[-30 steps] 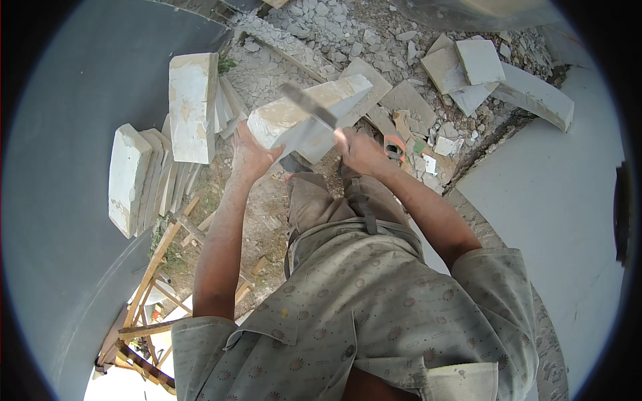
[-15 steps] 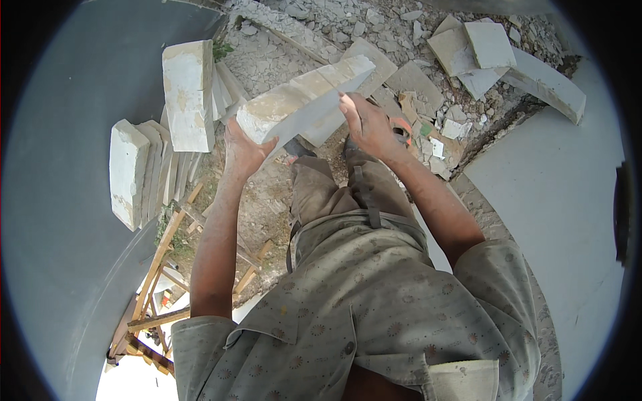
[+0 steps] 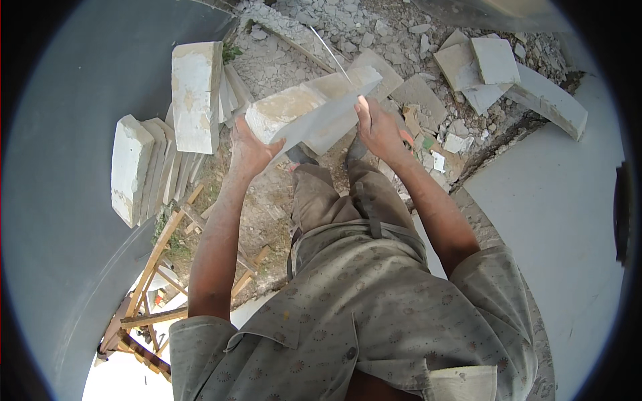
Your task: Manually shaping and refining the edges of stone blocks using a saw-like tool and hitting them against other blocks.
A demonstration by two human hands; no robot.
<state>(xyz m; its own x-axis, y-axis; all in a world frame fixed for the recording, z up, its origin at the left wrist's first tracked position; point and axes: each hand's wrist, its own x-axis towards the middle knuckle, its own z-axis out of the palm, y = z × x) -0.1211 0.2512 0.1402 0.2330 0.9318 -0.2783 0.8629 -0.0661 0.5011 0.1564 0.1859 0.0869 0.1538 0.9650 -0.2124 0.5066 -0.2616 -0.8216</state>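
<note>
A long pale block (image 3: 284, 107), chalky white with tan patches, lies across the space in front of me, with its smooth grey-white side facing me. My left hand (image 3: 253, 148) grips its left end, thumb on the near side and fingers at the end. Beside its right part, my right hand (image 3: 380, 128) is closed. From there a thin, straight, bright blade (image 3: 329, 52) runs away over the block's top, seen nearly edge-on. It looks like a saw blade; its handle is hidden in the hand.
Several pale slabs (image 3: 134, 170) lean on the dark grey curved wall at left, near a taller block (image 3: 196, 97). Broken slabs (image 3: 495, 60) lie at far right among rubble (image 3: 374, 27). A wooden frame (image 3: 157, 257) stands lower left. A pale grey surface (image 3: 535, 180) curves along the right.
My right hand has shifted slightly right, back from the block. The blade beyond it now shows as a bright line. My left hand keeps its hold on the block's end.
</note>
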